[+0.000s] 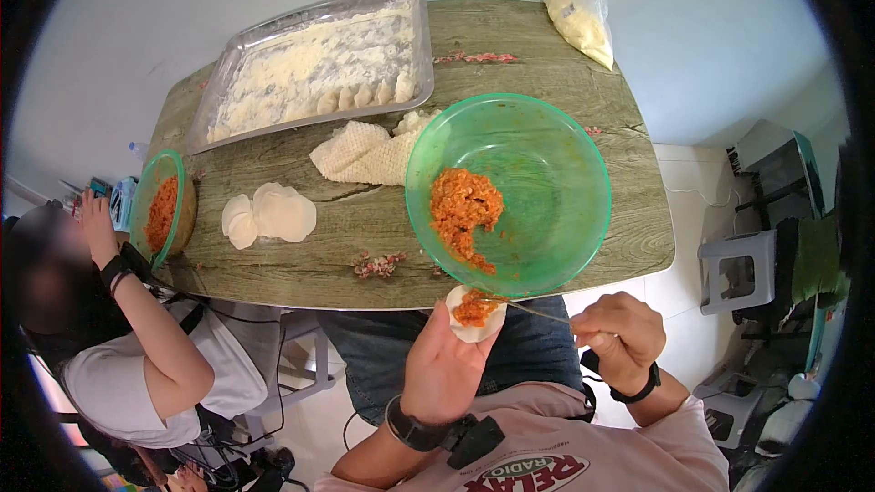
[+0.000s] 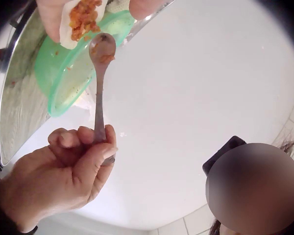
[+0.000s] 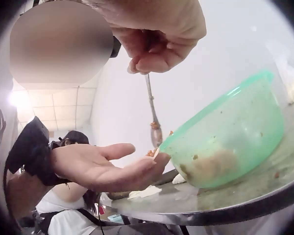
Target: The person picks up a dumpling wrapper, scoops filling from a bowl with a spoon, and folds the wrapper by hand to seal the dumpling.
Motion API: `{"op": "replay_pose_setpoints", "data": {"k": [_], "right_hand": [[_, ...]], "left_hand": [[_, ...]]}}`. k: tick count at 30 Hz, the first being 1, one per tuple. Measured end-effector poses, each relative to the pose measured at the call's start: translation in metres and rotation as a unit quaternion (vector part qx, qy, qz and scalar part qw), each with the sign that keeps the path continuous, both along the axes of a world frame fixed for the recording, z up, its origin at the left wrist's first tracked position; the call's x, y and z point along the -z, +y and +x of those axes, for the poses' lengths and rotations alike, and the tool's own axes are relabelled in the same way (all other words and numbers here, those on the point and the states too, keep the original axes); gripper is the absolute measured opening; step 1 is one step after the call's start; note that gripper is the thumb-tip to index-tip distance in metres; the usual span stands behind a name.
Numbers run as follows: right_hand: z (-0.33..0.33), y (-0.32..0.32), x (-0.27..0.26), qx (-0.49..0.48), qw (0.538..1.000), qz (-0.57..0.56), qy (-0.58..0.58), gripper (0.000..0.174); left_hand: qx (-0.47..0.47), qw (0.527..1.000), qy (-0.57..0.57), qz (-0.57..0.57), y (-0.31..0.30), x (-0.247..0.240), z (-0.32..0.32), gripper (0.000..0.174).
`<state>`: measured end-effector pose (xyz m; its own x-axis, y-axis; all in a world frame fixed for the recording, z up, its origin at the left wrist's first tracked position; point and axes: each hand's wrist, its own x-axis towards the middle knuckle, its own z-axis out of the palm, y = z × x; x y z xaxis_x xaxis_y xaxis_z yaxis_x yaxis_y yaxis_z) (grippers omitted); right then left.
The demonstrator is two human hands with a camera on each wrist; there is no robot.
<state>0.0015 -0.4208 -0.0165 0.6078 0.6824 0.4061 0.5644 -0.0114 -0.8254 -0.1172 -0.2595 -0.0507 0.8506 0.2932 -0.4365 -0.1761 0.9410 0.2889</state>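
My left hand (image 1: 444, 372) is palm up near the table's front edge, with a round dough wrapper (image 1: 474, 333) lying on its fingers. Orange-red filling (image 1: 473, 309) sits on the wrapper. In the right wrist view the left hand (image 3: 105, 169) has its fingers extended and its thumb raised. My right hand (image 1: 624, 337) pinches the handle of a metal spoon (image 1: 540, 312), whose tip is at the filling. Bits of filling cling to the spoon (image 2: 100, 110) in the left wrist view. Beyond the hands stands a green bowl (image 1: 556, 210) with a mound of filling (image 1: 465, 210).
Stacked wrappers (image 1: 284, 213) lie on the table (image 1: 365, 246), left of a textured cloth (image 1: 360, 153). Behind is a floured tray (image 1: 319, 55) with several dumplings (image 1: 365, 94). A bag (image 1: 583, 27) sits back right. At left, a person (image 1: 173, 355) sits near another filling bowl (image 1: 187, 210).
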Motion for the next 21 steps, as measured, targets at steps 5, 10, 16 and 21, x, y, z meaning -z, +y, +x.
{"op": "replay_pose_setpoints", "data": {"k": [5,10,16,21], "right_hand": [[-0.003,-0.0017,-0.0002,-0.036,0.999,-0.001,-0.011,0.018],[-0.0043,-0.0034,0.0017,-0.016,0.999,0.025,-0.04,0.019],[-0.0079,-0.0006,0.0085,-0.049,0.997,-0.01,-0.062,0.022],[-0.0074,-0.0031,0.0045,-0.063,0.995,-0.011,-0.081,0.026]], "left_hand": [[0.008,1.0,-0.005,-0.015,0.0001,0.0007,-0.0016,0.046],[0.008,1.0,-0.01,-0.014,-0.0009,0.0017,-0.0029,0.046],[0.011,1.0,-0.011,-0.014,-0.0006,0.0028,-0.0011,0.044],[0.016,1.0,0.007,-0.008,-0.0008,0.0026,-0.0026,0.046]]}}
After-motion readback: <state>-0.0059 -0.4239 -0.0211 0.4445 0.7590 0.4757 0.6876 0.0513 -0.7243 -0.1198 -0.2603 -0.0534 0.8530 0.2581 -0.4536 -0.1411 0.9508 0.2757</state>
